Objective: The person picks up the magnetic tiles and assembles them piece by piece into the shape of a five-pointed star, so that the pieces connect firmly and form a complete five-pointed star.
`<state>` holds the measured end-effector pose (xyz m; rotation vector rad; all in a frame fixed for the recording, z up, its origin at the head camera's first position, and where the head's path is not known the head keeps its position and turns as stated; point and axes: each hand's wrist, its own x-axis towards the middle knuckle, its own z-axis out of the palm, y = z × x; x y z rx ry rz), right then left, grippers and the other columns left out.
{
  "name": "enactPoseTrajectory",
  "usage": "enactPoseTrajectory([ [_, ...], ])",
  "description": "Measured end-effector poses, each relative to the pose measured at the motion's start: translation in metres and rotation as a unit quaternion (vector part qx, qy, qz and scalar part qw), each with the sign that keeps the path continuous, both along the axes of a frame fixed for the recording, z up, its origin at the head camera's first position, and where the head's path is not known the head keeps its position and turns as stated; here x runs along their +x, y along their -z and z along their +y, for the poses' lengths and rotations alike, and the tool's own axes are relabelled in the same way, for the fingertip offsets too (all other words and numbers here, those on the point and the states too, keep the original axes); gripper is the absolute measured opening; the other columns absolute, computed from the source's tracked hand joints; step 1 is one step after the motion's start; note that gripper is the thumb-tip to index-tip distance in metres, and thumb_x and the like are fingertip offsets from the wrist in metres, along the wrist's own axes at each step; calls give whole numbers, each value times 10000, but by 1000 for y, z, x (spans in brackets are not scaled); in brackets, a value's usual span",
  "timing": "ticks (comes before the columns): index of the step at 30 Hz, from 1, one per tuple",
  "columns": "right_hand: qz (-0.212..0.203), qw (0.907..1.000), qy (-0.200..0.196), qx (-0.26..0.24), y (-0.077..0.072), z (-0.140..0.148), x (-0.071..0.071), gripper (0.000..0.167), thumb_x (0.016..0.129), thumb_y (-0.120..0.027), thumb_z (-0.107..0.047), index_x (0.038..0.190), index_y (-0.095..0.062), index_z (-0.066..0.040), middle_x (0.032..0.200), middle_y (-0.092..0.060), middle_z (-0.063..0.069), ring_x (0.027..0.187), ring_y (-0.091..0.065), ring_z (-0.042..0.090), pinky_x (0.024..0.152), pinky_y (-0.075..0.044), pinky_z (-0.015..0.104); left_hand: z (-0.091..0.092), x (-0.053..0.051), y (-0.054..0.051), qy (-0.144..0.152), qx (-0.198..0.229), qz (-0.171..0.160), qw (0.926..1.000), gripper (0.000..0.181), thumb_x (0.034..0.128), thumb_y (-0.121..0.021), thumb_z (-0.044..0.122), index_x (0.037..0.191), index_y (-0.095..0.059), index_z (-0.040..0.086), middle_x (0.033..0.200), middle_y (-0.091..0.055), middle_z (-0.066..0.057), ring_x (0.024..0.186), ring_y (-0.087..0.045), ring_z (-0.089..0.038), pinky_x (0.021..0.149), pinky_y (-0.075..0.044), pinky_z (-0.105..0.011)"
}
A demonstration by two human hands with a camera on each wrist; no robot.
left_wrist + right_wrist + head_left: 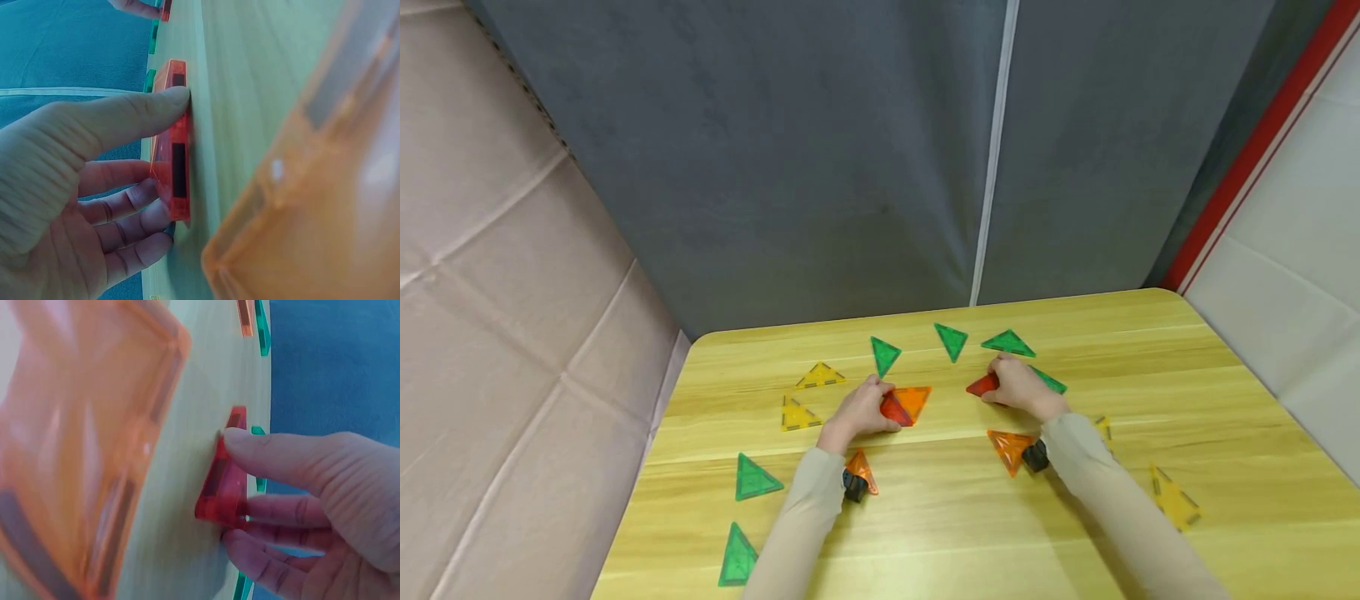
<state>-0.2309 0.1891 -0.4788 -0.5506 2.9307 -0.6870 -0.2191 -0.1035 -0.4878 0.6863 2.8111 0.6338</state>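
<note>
At centre frame, the left hand (860, 410) pinches a translucent red plastic triangle (893, 410) beside one of three translucent orange plastic triangles (916, 402); right of centre, the right hand (1022, 388), part-curled, pinches a second red triangle (981, 385). Six green plastic triangles (951, 339) and four yellow plastic triangles (801, 415) surround them on a wood-grain table (940, 525).

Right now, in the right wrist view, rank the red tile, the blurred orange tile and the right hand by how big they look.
1. Blurred orange tile, though nearness enlarges it
2. Right hand, partly cut off
3. Red tile
</note>
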Motion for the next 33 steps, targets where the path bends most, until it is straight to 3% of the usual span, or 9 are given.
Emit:
enactPoseTrajectory([
  [6,-134,9997,190,54,0,-9,-1,380,767,-777,-179,972,-603,90,928,-515,163,668,-483,203,616,-449,308,2,0,-1,-16,53,-22,10000,680,700,-820,261,1269,-561,-5,1063,-516,-102,833,-512,-188,769,-454,-301],
  [13,-33,9977,-672,104,-5,-9,-1,384,725,-758,-11,1074,-622,76,1097,-548,206,873,-553,278,769,-492,392,3,1,-2,11,13,16,10000,676,699,-822,262,1264,-564,-6,1036,-512,-94,825,-504,-183,761,-449,-292],
  [20,113,9924,-1218,109,-6,-9,1,418,689,-722,103,1094,-644,33,1113,-555,182,962,-555,316,835,-487,425,3,1,-3,-27,35,-40,10000,673,705,-818,256,1271,-560,1,1060,-515,-99,843,-512,-185,777,-451,-303],
  [27,-166,9927,-1191,75,-6,-16,6,438,722,-722,61,1148,-628,24,1174,-538,195,989,-535,316,864,-477,430,3,1,-4,-21,-13,-46,10000,673,711,-814,252,1275,-554,-7,1069,-517,-105,841,-510,-187,773,-452,-303],
  [33,-193,9930,-1159,136,-7,-25,9,465,725,-736,39,1167,-595,77,1179,-540,207,979,-553,316,861,-484,420,4,0,-5,-39,-17,-91,9999,675,714,-813,251,1281,-549,-5,1096,-521,-114,865,-513,-191,796,-451,-311],
])
